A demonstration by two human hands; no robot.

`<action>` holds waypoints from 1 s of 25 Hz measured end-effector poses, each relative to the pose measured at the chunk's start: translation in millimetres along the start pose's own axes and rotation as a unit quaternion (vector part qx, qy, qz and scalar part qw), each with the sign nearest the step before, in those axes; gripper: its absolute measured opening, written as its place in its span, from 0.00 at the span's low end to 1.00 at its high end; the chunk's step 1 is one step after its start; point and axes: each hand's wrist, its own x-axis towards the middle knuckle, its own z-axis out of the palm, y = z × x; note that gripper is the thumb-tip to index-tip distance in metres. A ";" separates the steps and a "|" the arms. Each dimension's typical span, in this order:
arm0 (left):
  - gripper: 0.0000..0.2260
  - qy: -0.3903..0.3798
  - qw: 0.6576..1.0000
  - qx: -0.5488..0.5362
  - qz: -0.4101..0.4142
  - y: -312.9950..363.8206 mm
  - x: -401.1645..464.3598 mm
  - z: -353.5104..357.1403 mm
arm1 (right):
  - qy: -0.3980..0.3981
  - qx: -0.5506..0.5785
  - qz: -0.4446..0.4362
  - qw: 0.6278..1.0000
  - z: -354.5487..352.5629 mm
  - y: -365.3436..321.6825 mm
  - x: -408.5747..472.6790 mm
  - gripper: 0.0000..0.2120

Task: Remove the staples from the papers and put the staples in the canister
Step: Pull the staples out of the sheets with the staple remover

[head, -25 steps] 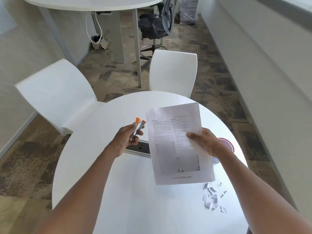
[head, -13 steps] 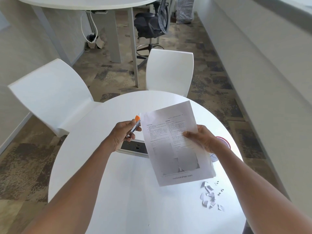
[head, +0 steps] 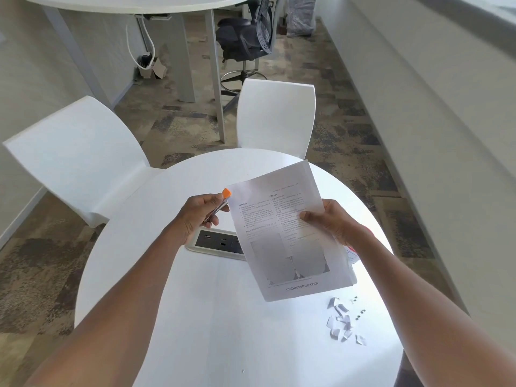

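Papers (head: 282,233) upper-left corner touching staple remover (head: 220,203) w/ orange tip.

Round white counter (head: 212,317) with an inset power outlet panel (head: 217,243), two white chairs (head: 81,160) tucked against its far edge, mottled grey-brown carpet tiles (head: 184,124), second white table (head: 134,2) beyond, black mesh office chair (head: 245,37), pale wall (head: 435,113) at right, bright daylight

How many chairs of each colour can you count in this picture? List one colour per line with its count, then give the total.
White chairs: 2, one at the table's far left and one at its far side.
Black chairs: 1, an office chair further back.
Total: 3 chairs.
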 end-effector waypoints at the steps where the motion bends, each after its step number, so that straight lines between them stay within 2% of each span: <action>1: 0.35 -0.002 1.000 0.002 0.003 0.3 1.3 0.6 | 0.000 0.002 0.001 1.000 -0.4 -0.4 0.2 0.16; 4: 0.31 0.003 1.000 0.015 0.006 -1.0 5.7 1.0 | -0.001 0.009 0.001 1.000 -1.6 -0.6 -0.1 0.21; 8: 0.15 0.042 0.999 0.031 0.006 -4.3 12.3 0.7 | -0.003 0.009 0.001 1.000 -3.2 -0.7 -1.6 0.21; 19: 0.08 0.056 0.998 0.025 0.025 -2.9 10.4 4.5 | -0.012 0.015 -0.002 1.000 -2.2 -1.0 -6.8 0.22; 25: 0.08 0.064 0.998 0.003 0.024 -4.1 9.9 7.0 | -0.012 0.019 -0.012 1.000 -1.6 -2.4 -10.7 0.21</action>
